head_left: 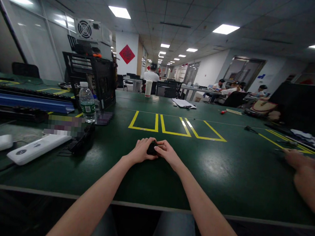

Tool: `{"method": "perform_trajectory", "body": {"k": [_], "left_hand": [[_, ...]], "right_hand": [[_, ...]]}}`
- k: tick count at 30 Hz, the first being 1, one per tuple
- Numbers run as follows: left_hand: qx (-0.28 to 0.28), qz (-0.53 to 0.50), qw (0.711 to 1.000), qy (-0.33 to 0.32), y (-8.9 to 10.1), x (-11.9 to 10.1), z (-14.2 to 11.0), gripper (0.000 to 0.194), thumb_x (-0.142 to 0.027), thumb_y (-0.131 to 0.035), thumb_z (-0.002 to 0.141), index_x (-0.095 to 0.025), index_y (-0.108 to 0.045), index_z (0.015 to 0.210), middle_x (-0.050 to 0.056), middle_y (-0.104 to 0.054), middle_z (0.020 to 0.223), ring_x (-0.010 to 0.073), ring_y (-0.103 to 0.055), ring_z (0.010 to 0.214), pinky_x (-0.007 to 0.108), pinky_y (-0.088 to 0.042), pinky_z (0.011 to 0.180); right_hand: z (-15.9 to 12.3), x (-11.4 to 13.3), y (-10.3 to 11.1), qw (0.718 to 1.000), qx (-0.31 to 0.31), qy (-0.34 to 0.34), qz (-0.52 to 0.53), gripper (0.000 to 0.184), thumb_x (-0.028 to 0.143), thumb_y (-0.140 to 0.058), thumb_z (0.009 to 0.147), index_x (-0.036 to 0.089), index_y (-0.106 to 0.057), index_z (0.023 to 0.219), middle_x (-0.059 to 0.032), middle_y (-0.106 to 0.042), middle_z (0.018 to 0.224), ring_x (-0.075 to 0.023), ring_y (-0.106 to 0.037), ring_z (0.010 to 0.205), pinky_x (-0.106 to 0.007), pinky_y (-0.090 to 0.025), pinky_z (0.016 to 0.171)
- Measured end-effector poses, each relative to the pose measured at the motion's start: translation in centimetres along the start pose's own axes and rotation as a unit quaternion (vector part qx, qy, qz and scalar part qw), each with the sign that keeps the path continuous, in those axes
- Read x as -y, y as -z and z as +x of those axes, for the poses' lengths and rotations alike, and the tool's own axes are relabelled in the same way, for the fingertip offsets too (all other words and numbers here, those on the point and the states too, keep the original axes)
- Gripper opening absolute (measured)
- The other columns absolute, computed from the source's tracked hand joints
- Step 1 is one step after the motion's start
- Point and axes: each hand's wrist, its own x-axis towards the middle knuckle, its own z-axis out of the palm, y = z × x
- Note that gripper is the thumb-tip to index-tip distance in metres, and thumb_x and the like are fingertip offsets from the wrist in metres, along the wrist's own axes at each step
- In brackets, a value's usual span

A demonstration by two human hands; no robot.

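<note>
A small dark rounded object sits between my hands, low over the green tabletop. My left hand curls round its left side, with the fingers over the top and the thumb at the near edge. From the right, my right hand closes in with its fingertips pressed against the object. Fingers cover most of it, so its exact kind cannot be made out. Yellow tape outlines mark the table just beyond both hands.
Left of my hands are a white power strip, a water bottle and a black computer case. A white cup and a clipboard stand farther back. At right, another person's arm rests on the table.
</note>
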Motion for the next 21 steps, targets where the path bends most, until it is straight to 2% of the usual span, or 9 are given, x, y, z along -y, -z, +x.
{"method": "perform_trajectory", "body": {"k": [3,8,13,18,21], "left_hand": [[-0.001,-0.003,1.000,-0.002,0.1,0.0,-0.1,0.057,-0.042,-0.062,0.063,-0.025,-0.036,0.111,0.004,-0.050,0.097,0.0224,-0.046,0.087,0.033,-0.032,0.075],[-0.002,-0.002,1.000,0.000,0.0,0.1,-0.1,0.057,-0.042,-0.062,0.063,-0.025,-0.036,0.110,0.003,-0.049,0.097,0.0221,-0.046,0.086,0.032,-0.032,0.074],[-0.006,-0.004,1.000,-0.004,-0.1,0.1,0.0,0.057,-0.042,-0.063,0.062,-0.024,-0.037,0.110,0.004,-0.049,0.097,0.0221,-0.046,0.087,0.033,-0.032,0.074],[-0.006,-0.009,1.000,-0.002,-0.1,0.1,-0.1,0.058,-0.041,-0.063,0.063,-0.025,-0.036,0.111,0.004,-0.049,0.098,0.0222,-0.046,0.087,0.033,-0.032,0.075],[-0.004,-0.008,1.000,0.000,-0.2,0.2,-0.1,0.058,-0.041,-0.063,0.062,-0.025,-0.036,0.111,0.004,-0.049,0.099,0.0225,-0.046,0.088,0.033,-0.032,0.075]], "right_hand": [[-0.2,0.3,0.1,1.000,0.008,-0.015,-0.004,0.033,0.037,-0.059,0.067,0.019,-0.050,0.093,-0.0051,-0.056,0.095,-0.0176,-0.053,0.089,-0.035,-0.043,0.078],[-0.8,0.9,0.3,0.999,0.044,0.014,-0.010,0.033,0.034,-0.061,0.066,0.022,-0.048,0.093,-0.0021,-0.056,0.094,-0.0170,-0.053,0.090,-0.035,-0.042,0.079],[-0.4,0.3,0.1,0.999,0.015,0.029,-0.015,0.029,0.042,-0.055,0.069,0.021,-0.049,0.088,-0.0018,-0.056,0.087,-0.0168,-0.054,0.085,-0.035,-0.043,0.075],[0.1,-0.2,0.3,1.000,0.010,-0.002,-0.010,0.032,0.038,-0.057,0.068,0.021,-0.048,0.094,-0.0035,-0.055,0.094,-0.0173,-0.053,0.089,-0.036,-0.043,0.077],[-0.3,0.3,0.4,1.000,0.022,0.004,-0.016,0.030,0.035,-0.059,0.067,0.019,-0.050,0.091,-0.0040,-0.054,0.096,-0.0176,-0.051,0.093,-0.036,-0.041,0.081]]}}
